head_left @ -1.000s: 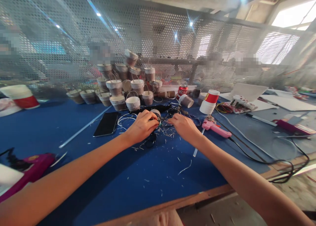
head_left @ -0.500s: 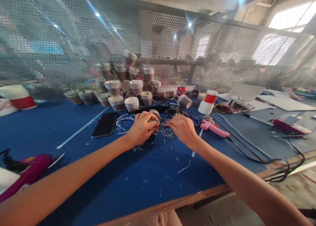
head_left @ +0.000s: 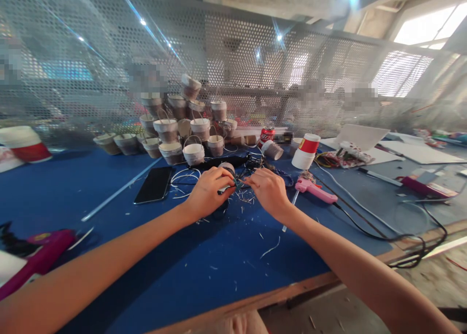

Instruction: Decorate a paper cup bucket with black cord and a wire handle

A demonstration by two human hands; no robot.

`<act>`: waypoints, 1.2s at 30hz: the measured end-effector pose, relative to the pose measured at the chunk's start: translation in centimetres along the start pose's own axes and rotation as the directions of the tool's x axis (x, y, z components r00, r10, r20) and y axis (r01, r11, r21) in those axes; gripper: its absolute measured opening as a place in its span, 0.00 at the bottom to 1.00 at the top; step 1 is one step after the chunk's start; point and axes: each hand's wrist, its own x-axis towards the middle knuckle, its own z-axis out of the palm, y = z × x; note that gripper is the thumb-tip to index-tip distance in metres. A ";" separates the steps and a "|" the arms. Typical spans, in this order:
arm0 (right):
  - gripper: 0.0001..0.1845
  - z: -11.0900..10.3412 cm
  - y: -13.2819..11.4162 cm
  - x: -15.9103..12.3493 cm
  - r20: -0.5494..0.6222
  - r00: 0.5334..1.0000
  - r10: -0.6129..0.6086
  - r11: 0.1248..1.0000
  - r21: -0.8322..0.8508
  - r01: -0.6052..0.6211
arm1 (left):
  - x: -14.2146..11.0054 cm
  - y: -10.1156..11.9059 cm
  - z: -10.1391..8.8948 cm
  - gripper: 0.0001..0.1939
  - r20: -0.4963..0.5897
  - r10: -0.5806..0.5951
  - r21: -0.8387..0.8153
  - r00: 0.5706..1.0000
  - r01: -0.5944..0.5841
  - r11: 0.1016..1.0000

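Note:
My left hand is closed, thumb and fingers pinched together at the middle of the blue table. Close by on the right, my right hand is also pinched, its fingertips pointing at the left hand's. A tiny greenish strand-like thing shows between the fingertips; it is too small to name, and most of it is hidden. Just behind my left fingers stands a small greyish round object, partly covered. White thread-like clippings lie scattered under and between the hands.
Small pails with wire handles are stacked behind. A phone and a white wire coil lie left. A pink glue gun, stacked paper cups and a red can are right. A magenta tool sits front left.
Both hands stay pinched close together in nearly the same place, with only slight finger movement. The whole view has shifted a little to the left.

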 end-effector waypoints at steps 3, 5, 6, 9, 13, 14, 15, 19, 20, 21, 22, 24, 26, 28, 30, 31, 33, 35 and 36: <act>0.16 0.0 0.1 0.0 0.011 0.999 -0.036 0.999 -0.003 0.036 | 0.3 0.1 -0.4 0.06 0.045 -0.011 -0.116 0.999 0.016 0.993; 0.16 0.1 0.2 0.0 0.015 0.998 -0.055 0.998 0.004 0.055 | 0.6 0.1 -0.7 0.07 0.085 -0.022 -0.179 0.996 0.037 0.983; 0.16 0.2 0.3 0.0 0.016 0.998 -0.063 0.998 0.007 0.063 | 0.6 0.1 -0.8 0.08 0.098 -0.033 -0.202 0.995 0.052 0.978; 0.16 0.3 0.5 0.1 0.025 0.995 -0.093 0.996 0.004 0.092 | 0.8 -0.1 -0.9 0.09 0.097 -0.101 -0.250 0.990 0.122 0.961; 0.16 0.3 0.6 0.1 0.046 0.986 -0.163 0.986 -0.012 0.164 | 0.8 -0.3 -0.6 0.09 0.113 -0.218 -0.228 0.969 0.239 0.944; 0.16 0.3 0.6 0.1 0.047 0.983 -0.177 0.984 -0.016 0.178 | 0.7 -0.3 -0.5 0.08 0.122 -0.236 -0.212 0.964 0.258 0.943; 0.16 0.3 0.6 0.1 0.046 0.981 -0.188 0.982 -0.021 0.189 | 0.7 -0.3 -0.4 0.07 0.130 -0.250 -0.200 0.959 0.272 0.941; 0.16 0.3 0.6 0.1 0.043 0.979 -0.200 0.978 -0.043 0.202 | 0.4 -0.3 -0.3 0.05 0.143 -0.296 -0.200 0.945 0.320 0.926; 0.16 0.3 0.5 0.1 0.045 0.978 -0.204 0.978 -0.046 0.206 | 0.4 -0.3 -0.2 0.05 0.145 -0.306 -0.200 0.941 0.331 0.922; 0.16 0.3 0.5 0.1 0.043 0.977 -0.207 0.977 -0.049 0.209 | 0.4 -0.3 -0.2 0.05 0.143 -0.316 -0.199 0.938 0.340 0.919; 0.16 0.3 0.5 0.1 0.040 0.977 -0.212 0.976 -0.049 0.213 | 0.3 -0.4 -0.2 0.05 0.139 -0.323 -0.198 0.936 0.346 0.917; 0.16 0.3 0.5 0.1 0.026 0.975 -0.220 0.974 -0.047 0.221 | 0.3 -0.4 -0.1 0.05 0.124 -0.333 -0.196 0.935 0.352 0.915; 0.17 0.4 0.6 0.1 0.019 0.974 -0.225 0.974 -0.033 0.226 | 0.2 -0.5 0.0 0.05 0.111 -0.335 -0.201 0.935 0.352 0.914; 0.17 0.5 0.7 0.0 0.010 0.970 -0.244 0.970 -0.011 0.244 | 0.2 -0.5 0.1 0.05 0.114 -0.335 -0.208 0.935 0.353 0.912; 0.17 0.6 0.8 0.0 -0.011 0.963 -0.269 0.963 0.004 0.269 | 0.2 -0.6 0.1 0.05 0.119 -0.347 -0.201 0.930 0.365 0.909; 0.16 0.7 0.9 0.0 -0.026 0.959 -0.282 0.959 0.007 0.282 | 0.1 -0.6 0.1 0.05 0.123 -0.361 -0.189 0.924 0.379 0.906; 0.16 0.9 1.0 0.0 -0.053 0.952 -0.303 0.953 0.011 0.304 | 0.1 -0.5 0.1 0.05 0.131 -0.401 -0.160 0.907 0.418 0.894; 0.16 0.9 1.0 0.0 -0.063 0.948 -0.313 0.949 0.016 0.315 | 0.1 -0.4 -0.1 0.06 0.144 -0.435 -0.152 0.889 0.455 0.878; 0.16 0.9 1.0 0.0 -0.062 0.947 -0.315 0.948 0.018 0.316 | 0.1 -0.3 -0.2 0.06 0.157 -0.447 -0.170 0.881 0.470 0.866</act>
